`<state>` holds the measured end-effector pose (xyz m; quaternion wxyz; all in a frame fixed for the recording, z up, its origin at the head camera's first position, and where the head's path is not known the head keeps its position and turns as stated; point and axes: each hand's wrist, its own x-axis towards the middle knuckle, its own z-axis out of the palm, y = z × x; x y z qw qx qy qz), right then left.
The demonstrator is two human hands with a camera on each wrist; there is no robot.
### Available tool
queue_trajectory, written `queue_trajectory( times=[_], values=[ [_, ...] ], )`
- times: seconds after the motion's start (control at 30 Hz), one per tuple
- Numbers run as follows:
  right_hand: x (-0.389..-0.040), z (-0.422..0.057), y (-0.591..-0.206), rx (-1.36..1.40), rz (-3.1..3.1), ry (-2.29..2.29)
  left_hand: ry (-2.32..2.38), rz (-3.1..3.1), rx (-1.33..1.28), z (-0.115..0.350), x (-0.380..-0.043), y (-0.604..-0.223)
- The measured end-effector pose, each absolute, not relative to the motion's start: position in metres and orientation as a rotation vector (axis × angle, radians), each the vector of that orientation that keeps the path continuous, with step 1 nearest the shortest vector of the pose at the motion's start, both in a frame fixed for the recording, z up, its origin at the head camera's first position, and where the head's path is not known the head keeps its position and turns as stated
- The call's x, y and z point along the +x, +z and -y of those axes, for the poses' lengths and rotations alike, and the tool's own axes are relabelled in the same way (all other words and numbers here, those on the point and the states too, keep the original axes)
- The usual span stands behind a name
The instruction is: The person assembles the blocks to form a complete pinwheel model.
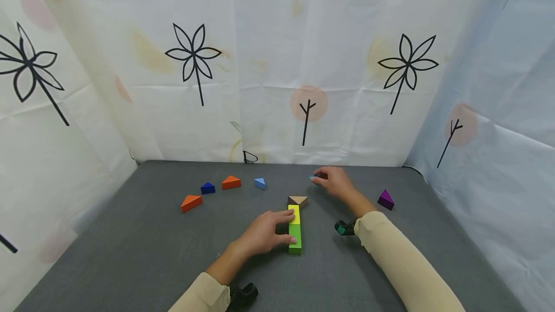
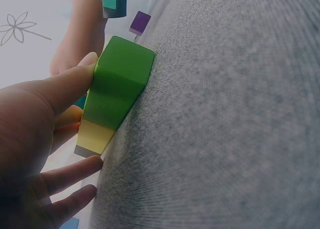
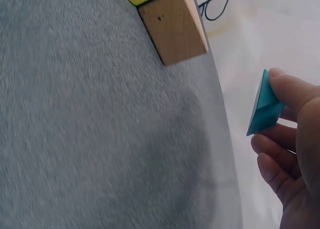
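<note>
A yellow block (image 1: 294,213) and a green block (image 1: 295,237) lie end to end on the grey table. My left hand (image 1: 262,232) is at their left side, its index fingertip touching the yellow block and its thumb resting on the green one. In the left wrist view the other fingers extend, fairly straight, past the yellow end. A natural wood triangular block (image 1: 300,201) adjoins the far end of the yellow block. Beyond it to the right, my right hand (image 1: 336,182) pinches a teal triangular block (image 3: 266,106) between thumb and fingers, raised off the table.
To the far left are two orange triangular blocks (image 1: 231,183), a dark blue triangular block (image 1: 207,188) and a light blue one (image 1: 260,183). A purple triangular block (image 1: 386,200) sits right of my right forearm. White patterned cloth (image 1: 269,61) encloses the table's back and sides.
</note>
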<state>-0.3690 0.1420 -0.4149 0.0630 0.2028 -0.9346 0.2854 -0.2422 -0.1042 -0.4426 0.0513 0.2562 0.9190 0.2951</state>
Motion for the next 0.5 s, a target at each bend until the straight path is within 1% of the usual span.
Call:
queue_trajectory(
  times=[0.27, 0.5],
  values=[
    [-0.369, -0.130, -0.422, 0.585, 2.803, 0.994, 0.919, -2.803, 0.811, 0.105, -0.242, -0.444],
    [-0.368, -0.119, -0.428, 0.462, 2.806, 1.087, 0.915, -2.804, 0.815, 0.104, -0.243, -0.444]
  ],
)
